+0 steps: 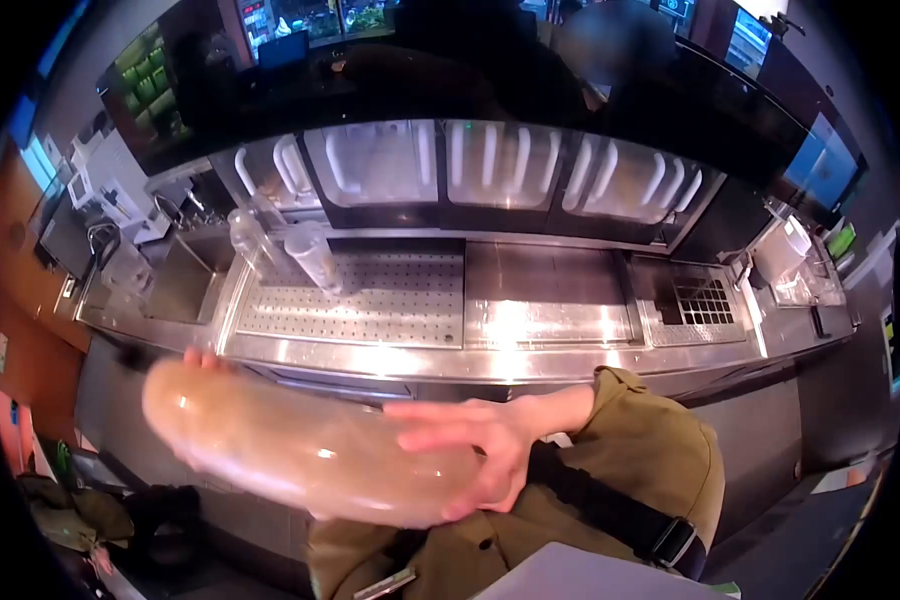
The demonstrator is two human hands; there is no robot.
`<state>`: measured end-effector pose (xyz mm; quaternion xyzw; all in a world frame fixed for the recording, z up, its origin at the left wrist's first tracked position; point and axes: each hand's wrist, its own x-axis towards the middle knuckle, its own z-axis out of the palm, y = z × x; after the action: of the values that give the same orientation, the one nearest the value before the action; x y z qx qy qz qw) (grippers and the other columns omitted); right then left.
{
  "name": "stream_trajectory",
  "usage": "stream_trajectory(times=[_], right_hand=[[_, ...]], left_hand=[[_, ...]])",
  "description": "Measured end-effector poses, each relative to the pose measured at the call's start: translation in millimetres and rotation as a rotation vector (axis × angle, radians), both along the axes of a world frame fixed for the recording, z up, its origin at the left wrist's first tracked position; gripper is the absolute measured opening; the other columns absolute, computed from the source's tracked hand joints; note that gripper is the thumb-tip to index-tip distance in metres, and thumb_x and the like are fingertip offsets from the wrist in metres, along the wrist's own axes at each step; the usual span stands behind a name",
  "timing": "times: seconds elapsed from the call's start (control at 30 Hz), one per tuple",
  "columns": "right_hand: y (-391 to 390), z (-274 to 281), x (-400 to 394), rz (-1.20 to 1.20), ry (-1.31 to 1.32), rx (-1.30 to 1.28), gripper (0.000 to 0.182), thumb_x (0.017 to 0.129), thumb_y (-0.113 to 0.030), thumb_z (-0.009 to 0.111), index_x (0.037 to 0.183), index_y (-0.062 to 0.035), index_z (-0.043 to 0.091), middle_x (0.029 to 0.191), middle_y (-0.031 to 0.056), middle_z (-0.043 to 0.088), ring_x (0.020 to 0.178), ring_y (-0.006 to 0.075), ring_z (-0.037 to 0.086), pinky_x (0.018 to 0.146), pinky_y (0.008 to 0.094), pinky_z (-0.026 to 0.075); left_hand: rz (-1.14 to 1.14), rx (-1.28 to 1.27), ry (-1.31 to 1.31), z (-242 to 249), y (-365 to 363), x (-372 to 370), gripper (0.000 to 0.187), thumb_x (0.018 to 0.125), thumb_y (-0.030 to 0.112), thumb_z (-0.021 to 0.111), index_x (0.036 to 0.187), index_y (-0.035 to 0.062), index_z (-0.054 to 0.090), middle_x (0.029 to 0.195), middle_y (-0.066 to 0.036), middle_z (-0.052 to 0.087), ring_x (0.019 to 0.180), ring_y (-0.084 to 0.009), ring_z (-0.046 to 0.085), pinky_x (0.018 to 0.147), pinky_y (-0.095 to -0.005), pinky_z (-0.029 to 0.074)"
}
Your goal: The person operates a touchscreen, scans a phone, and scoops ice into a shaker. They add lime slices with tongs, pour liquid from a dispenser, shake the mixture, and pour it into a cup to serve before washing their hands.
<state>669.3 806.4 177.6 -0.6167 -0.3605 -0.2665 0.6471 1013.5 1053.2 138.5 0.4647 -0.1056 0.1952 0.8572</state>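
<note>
A large, long rounded translucent container (300,445) with beige contents lies sideways across the front of my body, slightly blurred. My right hand (485,450) is wrapped round its right end, with the fingers spread over the top. At the far left end, only the fingertips of my left hand (203,360) show behind the upper edge; the rest of that hand is hidden by the container. Beyond it, a clear tall cup (313,258) stands on the perforated metal drain tray (390,300), and a second clear vessel (247,232) is beside it to the left.
The steel counter edge (390,362) runs in front of me. A sink (192,280) is at left, a grated recess (705,302) and a white tub (782,248) at right. Another person's hand (102,560) shows at the lower left.
</note>
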Motion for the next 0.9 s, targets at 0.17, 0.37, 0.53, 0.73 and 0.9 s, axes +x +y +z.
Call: stream_trajectory(times=[0.17, 0.37, 0.53, 0.73, 0.9], right_hand=[[-39, 16, -2, 0.429, 0.977, 0.128, 0.040, 0.086, -0.023, 0.054, 0.119, -0.0010, 0.049, 0.131, 0.0199, 0.043, 0.119, 0.0173, 0.044, 0.088, 0.0281, 0.045], [-13, -135, 52, 0.262, 1.324, -0.015, 0.026, 0.085, -0.008, 0.054, 0.108, 0.0054, 0.052, 0.100, 0.0208, 0.054, 0.086, 0.0215, 0.056, 0.075, 0.0379, 0.050], [-34, -98, 124, 0.225, 0.714, 0.065, 0.035, 0.086, -0.014, 0.048, 0.116, 0.0034, 0.048, 0.102, 0.0172, 0.056, 0.088, 0.0201, 0.058, 0.075, 0.0341, 0.050], [-54, -85, 200, 0.192, 0.588, -0.026, 0.048, 0.083, -0.020, 0.053, 0.124, 0.0013, 0.041, 0.111, 0.0155, 0.052, 0.099, 0.0207, 0.054, 0.085, 0.0345, 0.045], [-54, -58, 245, 0.104, 0.362, -0.101, 0.060, 0.080, -0.026, 0.057, 0.130, -0.0005, 0.035, 0.119, 0.0140, 0.049, 0.108, 0.0212, 0.050, 0.093, 0.0349, 0.041]], left_hand=[[0.005, 0.074, 0.025, 11, -2, 32, 0.057, 0.090, 0.051, 0.038, 0.126, 0.0078, 0.043, 0.124, -0.011, 0.050, 0.114, -0.0221, 0.048, 0.096, -0.0370, 0.040], [0.085, 0.088, -0.027, 9, -2, 23, 0.057, 0.091, 0.051, 0.037, 0.127, 0.0079, 0.043, 0.125, -0.011, 0.049, 0.115, -0.0220, 0.047, 0.096, -0.0369, 0.040], [0.117, 0.094, -0.048, 20, -11, 30, 0.056, 0.091, 0.051, 0.037, 0.127, 0.0080, 0.042, 0.125, -0.011, 0.049, 0.115, -0.0219, 0.047, 0.097, -0.0368, 0.040], [0.092, 0.087, -0.022, 20, -23, 36, 0.056, 0.092, 0.050, 0.036, 0.128, 0.0081, 0.042, 0.126, -0.011, 0.049, 0.116, -0.0218, 0.047, 0.097, -0.0366, 0.040], [0.028, -0.055, -0.068, -10, -40, 15, 0.055, 0.093, 0.050, 0.035, 0.128, 0.0083, 0.042, 0.126, -0.012, 0.048, 0.116, -0.0218, 0.046, 0.097, -0.0365, 0.040]])
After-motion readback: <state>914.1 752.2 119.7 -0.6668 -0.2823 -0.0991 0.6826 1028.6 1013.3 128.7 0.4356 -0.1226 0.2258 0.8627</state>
